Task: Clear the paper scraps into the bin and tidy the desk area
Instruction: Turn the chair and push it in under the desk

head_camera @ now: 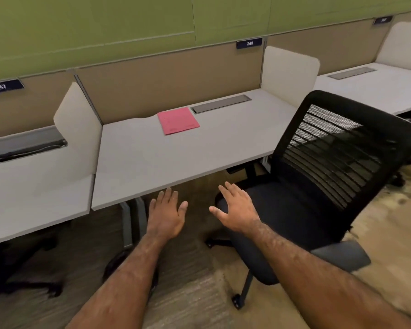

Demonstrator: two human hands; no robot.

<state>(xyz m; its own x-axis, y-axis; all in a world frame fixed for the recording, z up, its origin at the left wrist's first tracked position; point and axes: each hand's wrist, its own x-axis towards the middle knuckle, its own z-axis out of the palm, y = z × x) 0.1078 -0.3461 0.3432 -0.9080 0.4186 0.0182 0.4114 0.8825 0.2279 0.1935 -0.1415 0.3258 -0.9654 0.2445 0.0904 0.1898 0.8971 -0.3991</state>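
A pink folder point(178, 121) lies flat at the back of the light grey desk point(152, 157), beside a grey cable tray point(221, 104). No paper scraps and no bin show in the head view. My left hand point(167, 213) hovers just below the desk's front edge, fingers spread, holding nothing. My right hand point(237, 207) is open too, over the front of the seat of a black mesh-back office chair point(318, 186), which stands pulled out to the right of the desk.
White side dividers point(78, 129) fence the desk off from neighbouring desks on both sides. A tan back panel carries a number plate 248 point(249, 43). Desk legs point(127, 224) and the chair's wheeled base point(237, 300) stand on carpet below.
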